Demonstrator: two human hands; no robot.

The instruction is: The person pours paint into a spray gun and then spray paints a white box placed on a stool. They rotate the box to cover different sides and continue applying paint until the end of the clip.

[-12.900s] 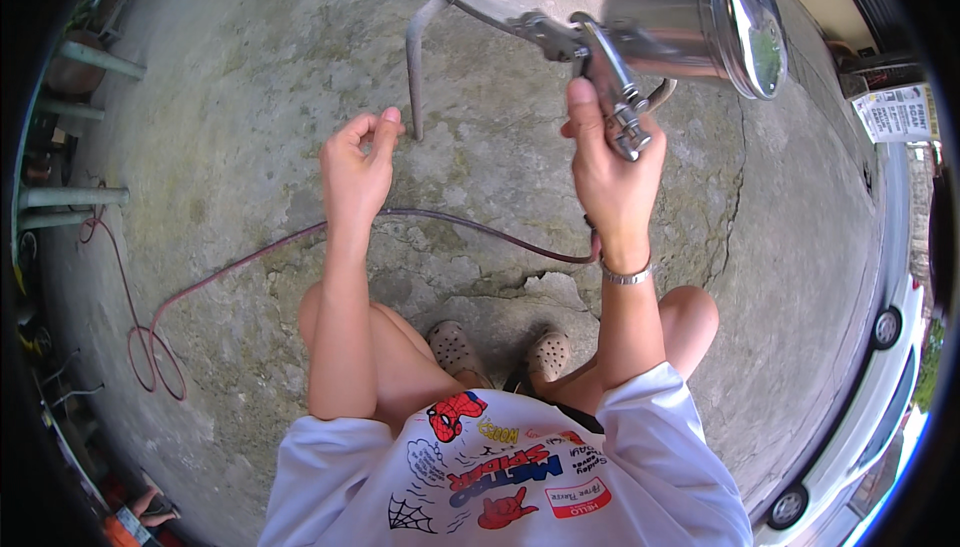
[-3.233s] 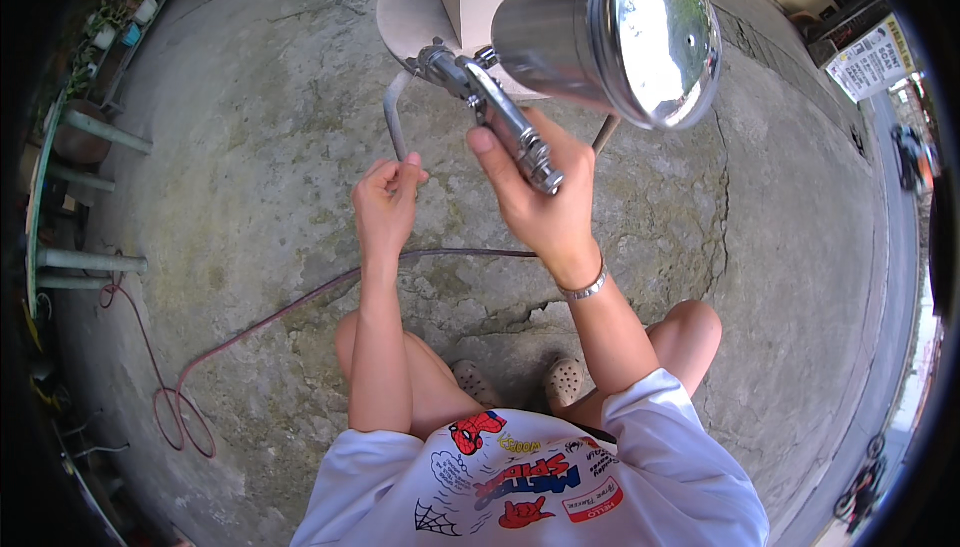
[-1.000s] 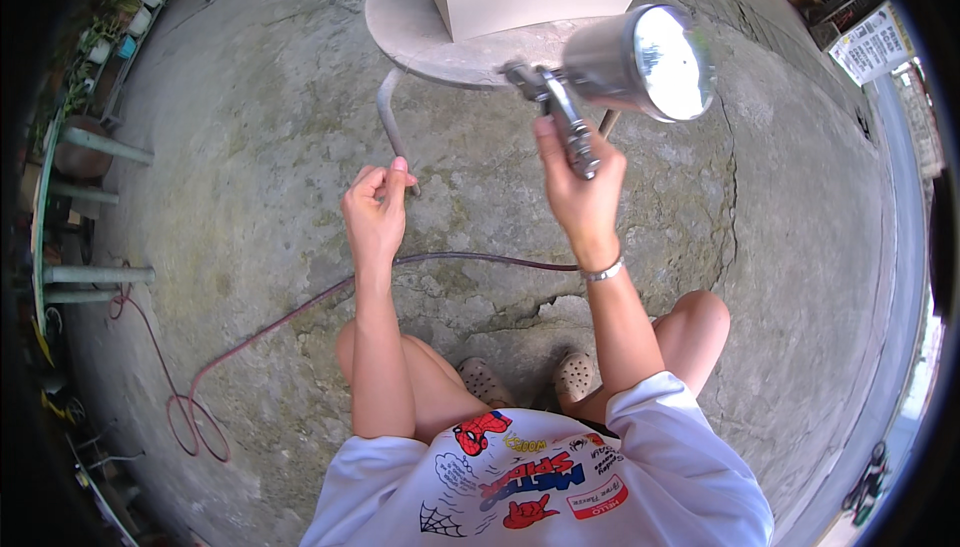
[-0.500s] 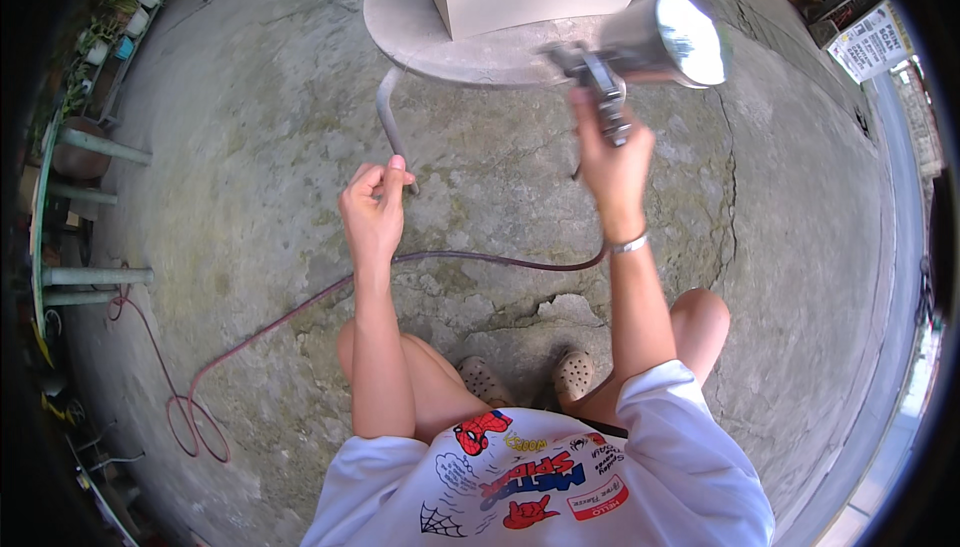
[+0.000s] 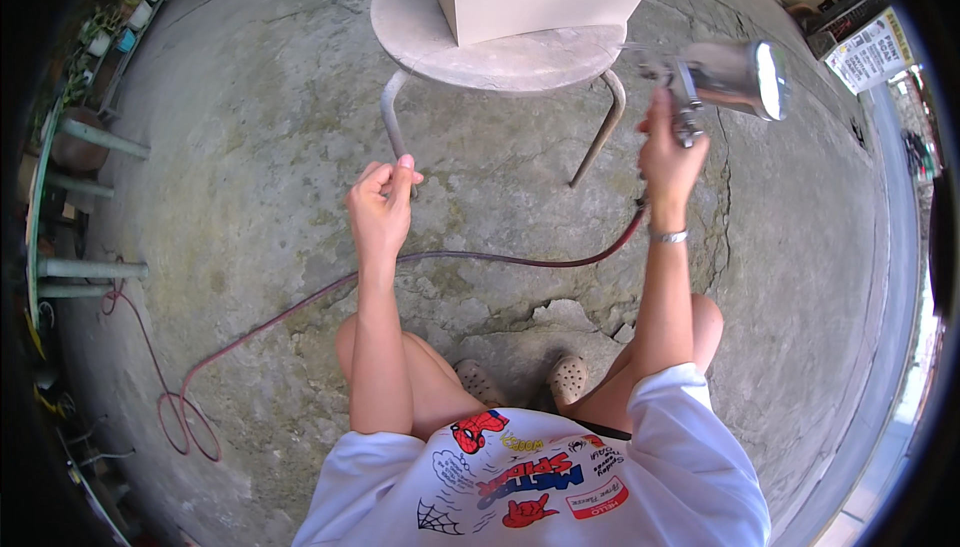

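Observation:
My right hand grips a silver spray gun with a large metal cup, blurred by motion, just right of a round stool's edge. A dark red hose runs up to that hand. The stool carries a white box with a slightly curved front face. My left hand is held up in a loose closed curl, thumb against the fingers, nothing visible in it, in front of the stool's left leg in the picture.
Cracked concrete floor surrounds my crouched legs and clogs. Potted plants and pale green metal rails line the left, with loops of hose beside them. A sign stands at right, beside a roadway.
Over the last second my right hand has swung rightward with the spray gun, uncovering more of the stool and its right leg. My left hand has barely moved.

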